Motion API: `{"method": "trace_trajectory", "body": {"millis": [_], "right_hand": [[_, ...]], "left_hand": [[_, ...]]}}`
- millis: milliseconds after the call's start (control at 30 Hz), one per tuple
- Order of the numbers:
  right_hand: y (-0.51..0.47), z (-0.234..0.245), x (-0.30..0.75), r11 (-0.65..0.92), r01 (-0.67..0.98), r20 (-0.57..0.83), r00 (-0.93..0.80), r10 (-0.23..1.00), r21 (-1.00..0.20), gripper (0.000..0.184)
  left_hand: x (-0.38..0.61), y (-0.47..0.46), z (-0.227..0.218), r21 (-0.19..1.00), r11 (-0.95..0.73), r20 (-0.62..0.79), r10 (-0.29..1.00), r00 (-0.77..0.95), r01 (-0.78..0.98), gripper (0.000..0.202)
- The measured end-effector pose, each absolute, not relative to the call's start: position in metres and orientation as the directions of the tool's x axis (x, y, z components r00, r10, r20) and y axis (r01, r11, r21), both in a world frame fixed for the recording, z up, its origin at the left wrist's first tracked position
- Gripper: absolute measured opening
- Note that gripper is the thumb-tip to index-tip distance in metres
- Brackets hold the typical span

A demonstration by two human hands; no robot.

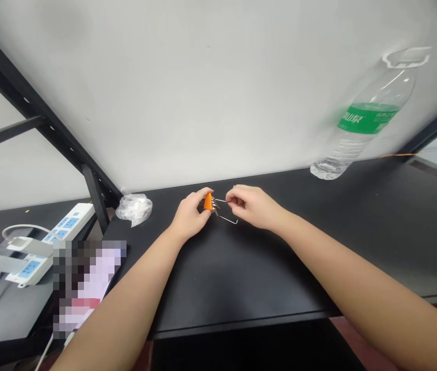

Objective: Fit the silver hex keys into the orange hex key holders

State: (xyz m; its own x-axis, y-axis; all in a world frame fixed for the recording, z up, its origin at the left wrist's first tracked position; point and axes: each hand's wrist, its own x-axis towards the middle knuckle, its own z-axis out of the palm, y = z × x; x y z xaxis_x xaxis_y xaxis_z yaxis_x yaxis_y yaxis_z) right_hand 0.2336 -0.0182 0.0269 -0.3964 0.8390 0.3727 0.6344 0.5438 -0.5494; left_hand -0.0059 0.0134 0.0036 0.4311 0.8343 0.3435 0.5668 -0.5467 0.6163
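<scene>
- L hand [190, 215]: fingers close around orange grip [207, 202] of small wire tool [218, 206].
- R hand [255, 206]: fingertips [234, 202] pinch thin wire at right side of tool, it seems; contact partly hidden.
- Hands: near together, not touching, tool between them, above black desk [241, 278]. Cannot tell if tool touches desk.
- Handling: tool looks light. Grip seems stiff, wire thin and springy, maybe slippery. Orange grip = best place to hold.
- Hidden: L fingers cover part of grip and metal prongs; exact shape hard to see.
- Left, lower: white power strip [48, 242] w/ plugs, white cables [17, 229]; pixelated patch [87, 283] hides item there.
- Far on desk: plastic bag [134, 208] w/ white content, left of hands; clear water bottle [369, 118], green label, at right.
- Behind: white wall [203, 87], black shelf frame [36, 98].
</scene>
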Motion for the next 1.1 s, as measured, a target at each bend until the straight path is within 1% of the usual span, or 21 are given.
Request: {"method": "trace_trajectory", "body": {"millis": [67,200,500,667,867,967,1100], "right_hand": [[-0.020,0.027,0.230,0.571,0.616,0.412,-0.396,0.820,-0.544,0.014],[-0.022,0.025,0.227,0.590,0.609,0.445,-0.392,0.805,-0.530,0.017],[-0.020,0.023,0.230,0.590,0.651,0.453,-0.392,0.801,-0.479,0.021],[-0.024,0.024,0.231,0.627,0.688,0.456,-0.454,0.765,-0.365,0.027],[-0.028,0.024,0.228,0.637,0.739,0.460,-0.498,0.735,-0.219,0.027],[-0.030,0.025,0.229,0.628,0.760,0.438,-0.513,0.738,-0.168,0.029],[-0.034,0.029,0.228,0.609,0.785,0.399,-0.524,0.752,-0.117,0.031]], "left_hand": [[-0.005,0.012,0.004,0.613,-0.554,0.344,0.829,0.441,0.563,0.052],[-0.004,0.011,0.004,0.594,-0.566,0.342,0.820,0.458,0.571,0.050],[-0.005,0.011,0.006,0.568,-0.568,0.321,0.819,0.476,0.595,0.052],[-0.004,0.009,0.010,0.493,-0.592,0.310,0.804,0.507,0.637,0.047],[-0.003,0.009,0.011,0.460,-0.621,0.307,0.782,0.542,0.635,0.044],[-0.003,0.009,0.011,0.439,-0.649,0.316,0.759,0.569,0.622,0.042],[-0.002,0.009,0.011,0.403,-0.667,0.333,0.745,0.579,0.627,0.043]]}}
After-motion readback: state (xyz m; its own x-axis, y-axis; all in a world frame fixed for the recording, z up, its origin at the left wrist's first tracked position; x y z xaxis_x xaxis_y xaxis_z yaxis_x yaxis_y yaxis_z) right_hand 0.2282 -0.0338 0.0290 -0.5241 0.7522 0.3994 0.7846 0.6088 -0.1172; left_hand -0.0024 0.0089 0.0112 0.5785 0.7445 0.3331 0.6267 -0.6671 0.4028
